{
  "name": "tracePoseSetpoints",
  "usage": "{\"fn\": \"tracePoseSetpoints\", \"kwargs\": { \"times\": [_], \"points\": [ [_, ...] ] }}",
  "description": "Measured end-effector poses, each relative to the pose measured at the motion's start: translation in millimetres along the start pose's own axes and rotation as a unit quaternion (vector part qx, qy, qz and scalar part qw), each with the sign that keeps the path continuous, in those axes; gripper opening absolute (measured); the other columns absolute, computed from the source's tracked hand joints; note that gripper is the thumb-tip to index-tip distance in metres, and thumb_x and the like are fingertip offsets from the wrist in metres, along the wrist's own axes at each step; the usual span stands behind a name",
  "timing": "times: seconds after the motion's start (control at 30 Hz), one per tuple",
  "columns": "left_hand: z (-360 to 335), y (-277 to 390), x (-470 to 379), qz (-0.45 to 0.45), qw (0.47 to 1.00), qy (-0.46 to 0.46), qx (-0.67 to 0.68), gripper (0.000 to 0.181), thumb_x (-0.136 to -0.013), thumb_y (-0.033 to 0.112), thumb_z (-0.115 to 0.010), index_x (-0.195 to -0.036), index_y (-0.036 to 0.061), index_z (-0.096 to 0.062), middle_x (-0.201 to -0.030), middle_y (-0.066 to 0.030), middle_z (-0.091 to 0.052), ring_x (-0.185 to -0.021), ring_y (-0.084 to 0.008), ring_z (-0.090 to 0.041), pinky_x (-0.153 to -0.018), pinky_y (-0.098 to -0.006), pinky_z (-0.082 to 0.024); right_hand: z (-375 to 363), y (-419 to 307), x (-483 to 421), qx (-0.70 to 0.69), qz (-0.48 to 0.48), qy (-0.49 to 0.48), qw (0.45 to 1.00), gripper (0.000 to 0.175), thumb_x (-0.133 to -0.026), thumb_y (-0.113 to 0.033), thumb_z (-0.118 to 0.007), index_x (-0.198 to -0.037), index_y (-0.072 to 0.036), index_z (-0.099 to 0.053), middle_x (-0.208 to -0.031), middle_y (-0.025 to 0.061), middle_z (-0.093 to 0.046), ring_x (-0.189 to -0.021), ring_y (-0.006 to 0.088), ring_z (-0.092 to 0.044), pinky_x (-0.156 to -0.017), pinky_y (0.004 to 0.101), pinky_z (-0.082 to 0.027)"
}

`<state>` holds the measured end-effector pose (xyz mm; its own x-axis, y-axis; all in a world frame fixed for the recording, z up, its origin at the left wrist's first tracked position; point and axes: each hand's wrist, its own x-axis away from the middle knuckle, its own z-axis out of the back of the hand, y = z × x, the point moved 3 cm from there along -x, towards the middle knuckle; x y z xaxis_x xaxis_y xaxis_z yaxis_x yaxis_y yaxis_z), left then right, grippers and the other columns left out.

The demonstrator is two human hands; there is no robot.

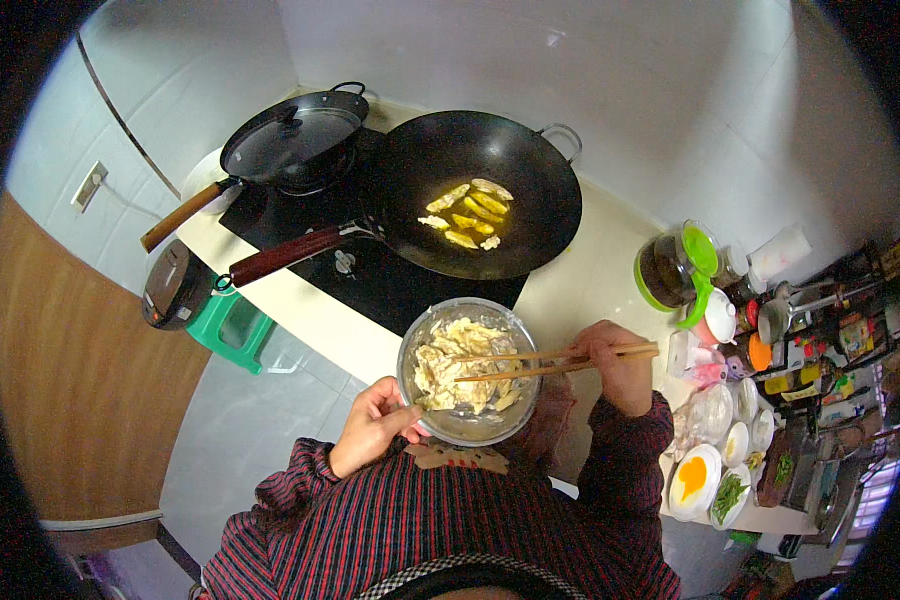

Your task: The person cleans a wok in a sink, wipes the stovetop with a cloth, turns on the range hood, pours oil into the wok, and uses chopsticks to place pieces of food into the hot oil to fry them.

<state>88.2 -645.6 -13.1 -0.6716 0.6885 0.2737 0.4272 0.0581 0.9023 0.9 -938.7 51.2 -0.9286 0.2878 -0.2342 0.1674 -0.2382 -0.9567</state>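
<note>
My left hand [381,420] grips the rim of a round metal bowl [469,433], its thumb over the edge. Pale, batter-coated strips [465,352] fill the middle of the bowl. A pair of wooden chopsticks [562,360] is held in my right hand [619,367], their tips among the strips. Beyond the bowl, a black wok [487,142] sits on the black stove [315,262]. Several coated strips [487,202] lie in yellowish oil at the wok's bottom. Its dark red wooden handle [289,255] points to the left, over the counter edge.
A lidded black pan [292,142] with a wooden handle [184,214] stands at the back left. Right are a green-lidded jar [667,270], bottles, a plate with something orange [694,480] and a plate of green vegetables [729,495]. A green stool [229,330] holds a dark appliance [172,289].
</note>
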Motion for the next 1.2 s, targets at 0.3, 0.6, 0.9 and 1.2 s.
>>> {"fn": "tracePoseSetpoints", "kwargs": {
  "times": [0.3,0.6,0.9,1.2],
  "points": [
    [6.2,-5.4,-4.1,-0.003,1.000,-0.017,0.005,0.008,-0.082,-0.004,-0.054,-0.083,0.0008,-0.047,-0.071,-0.0075,-0.058,-0.062,-0.0146,-0.062,-0.052,-0.0218,-0.052,-18.8,-10.7,17.0,0.006,-0.049,-0.031,0.998,0.019,-0.085,-0.015,-0.057,-0.086,0.003,-0.062,-0.083,0.0100,-0.060,-0.069,0.0173,-0.059,-0.063,0.0277,-0.049],
    [2.3,1.7,-3.8,0.009,1.000,-0.026,0.006,0.007,-0.083,-0.003,-0.054,-0.086,0.0000,-0.048,-0.073,-0.0069,-0.057,-0.063,-0.0145,-0.062,-0.052,-0.0222,-0.052,-2.5,2.7,29.1,0.032,-0.037,0.099,0.994,0.015,-0.082,-0.012,-0.057,-0.078,0.002,-0.062,-0.078,0.0118,-0.062,-0.070,0.0188,-0.059,-0.064,0.0301,-0.049],
    [5.4,-5.1,-4.6,0.010,0.999,-0.009,0.046,0.006,-0.083,-0.001,-0.054,-0.085,-0.0002,-0.049,-0.072,-0.0065,-0.056,-0.063,-0.0137,-0.061,-0.052,-0.0215,-0.051,-15.4,5.9,34.5,0.006,0.018,0.075,0.997,0.021,-0.084,-0.016,-0.055,-0.072,0.001,-0.057,-0.076,0.0134,-0.059,-0.070,0.0204,-0.057,-0.062,0.0305,-0.047],
    [2.4,-0.5,-4.1,0.014,0.999,-0.002,0.047,0.005,-0.083,-0.001,-0.053,-0.085,-0.0002,-0.049,-0.074,-0.0069,-0.057,-0.062,-0.0133,-0.061,-0.052,-0.0213,-0.051,5.3,31.2,43.5,0.048,-0.036,0.189,0.980,0.024,-0.090,-0.019,-0.046,-0.078,0.002,-0.049,-0.074,0.0121,-0.056,-0.066,0.0194,-0.055,-0.060,0.0305,-0.047]
  ]
}}
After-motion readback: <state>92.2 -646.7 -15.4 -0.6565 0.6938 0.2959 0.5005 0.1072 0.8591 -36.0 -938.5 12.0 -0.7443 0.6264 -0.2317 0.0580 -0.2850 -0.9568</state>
